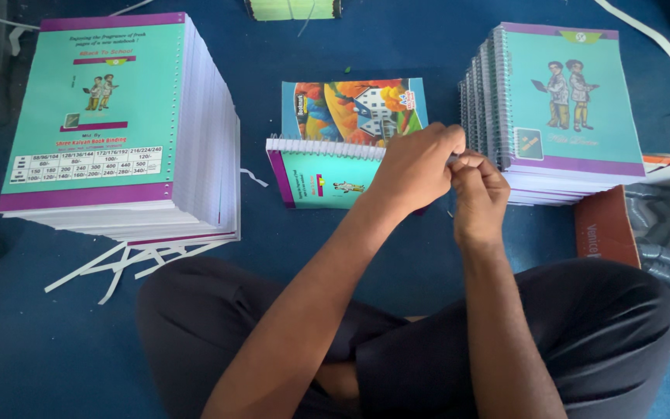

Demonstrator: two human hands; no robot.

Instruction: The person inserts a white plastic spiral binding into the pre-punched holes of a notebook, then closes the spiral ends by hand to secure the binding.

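Note:
A teal notebook with a purple edge (316, 182) lies on the blue floor in front of my crossed legs, and a white spiral wire (323, 147) runs along its far edge. It rests partly on a colourful cover with a house picture (354, 109). My left hand (416, 167) reaches over the notebook's right part. My right hand (478, 194) meets it there. The fingertips of both hands are pinched together at the right end of the spiral, and the wire end itself is mostly hidden by the fingers.
A tall stack of punched teal covers and pages (102, 116) stands at the left, with white paper strips (133, 260) in front of it. A stack of spiral-bound notebooks (568, 101) stands at the right. A cardboard box with grey coils (661, 233) sits at the far right.

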